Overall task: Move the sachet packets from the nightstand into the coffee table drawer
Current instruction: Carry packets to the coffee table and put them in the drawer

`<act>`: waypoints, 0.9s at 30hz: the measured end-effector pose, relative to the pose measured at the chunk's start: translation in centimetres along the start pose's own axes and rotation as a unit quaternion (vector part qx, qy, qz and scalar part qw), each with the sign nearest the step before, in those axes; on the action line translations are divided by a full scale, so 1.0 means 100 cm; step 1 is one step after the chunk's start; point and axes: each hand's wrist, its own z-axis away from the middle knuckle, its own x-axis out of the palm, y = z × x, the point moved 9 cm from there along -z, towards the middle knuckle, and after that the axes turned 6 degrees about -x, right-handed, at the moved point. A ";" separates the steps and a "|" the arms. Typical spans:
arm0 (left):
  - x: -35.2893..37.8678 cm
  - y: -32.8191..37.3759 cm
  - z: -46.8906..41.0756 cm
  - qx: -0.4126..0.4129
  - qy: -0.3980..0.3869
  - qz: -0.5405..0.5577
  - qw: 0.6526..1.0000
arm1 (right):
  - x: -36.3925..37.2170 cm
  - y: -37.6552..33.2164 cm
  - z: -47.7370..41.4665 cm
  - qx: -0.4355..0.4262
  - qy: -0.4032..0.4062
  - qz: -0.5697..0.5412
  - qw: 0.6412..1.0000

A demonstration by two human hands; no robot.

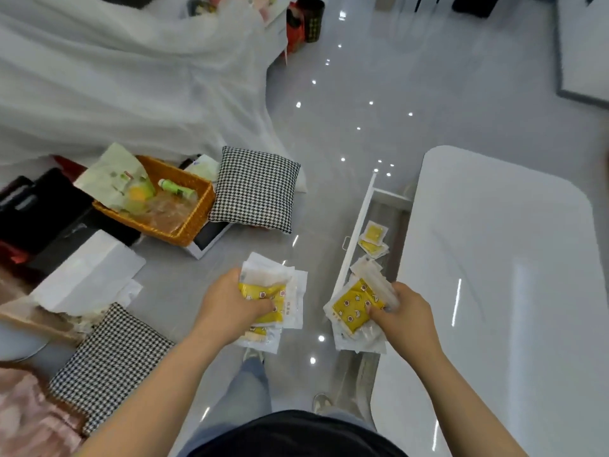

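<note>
My left hand (235,301) grips a stack of white and yellow sachet packets (280,285) above the floor, left of the drawer. My right hand (400,310) grips another bunch of sachet packets (351,306), a yellow one with stars on top, over the near end of the open coffee table drawer (357,225). Several sachets (374,239) lie inside the drawer further along. The white glossy coffee table (494,275) stands to the right of the drawer.
An orange woven basket (194,222) with bags and a green tube sits on the floor at the left. Two houndstooth cushions (255,189) (108,361) lie near it. White cloth (131,77) covers furniture at upper left. Grey glossy floor (395,94) stretches ahead.
</note>
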 end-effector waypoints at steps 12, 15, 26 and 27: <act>-0.017 0.087 -0.125 0.087 -0.136 -0.106 0.981 | 0.008 -0.036 -0.045 0.123 0.141 -0.067 0.980; 0.004 0.120 -0.147 0.113 -0.164 -0.136 0.971 | -0.008 -0.025 -0.058 0.155 0.179 -0.068 0.969; 0.090 0.265 -0.209 0.219 -0.206 -0.268 0.916 | -0.073 0.036 -0.117 0.252 0.270 -0.106 0.923; 0.098 0.277 -0.212 0.229 -0.210 -0.270 0.912 | -0.080 0.040 -0.121 0.258 0.277 -0.106 0.920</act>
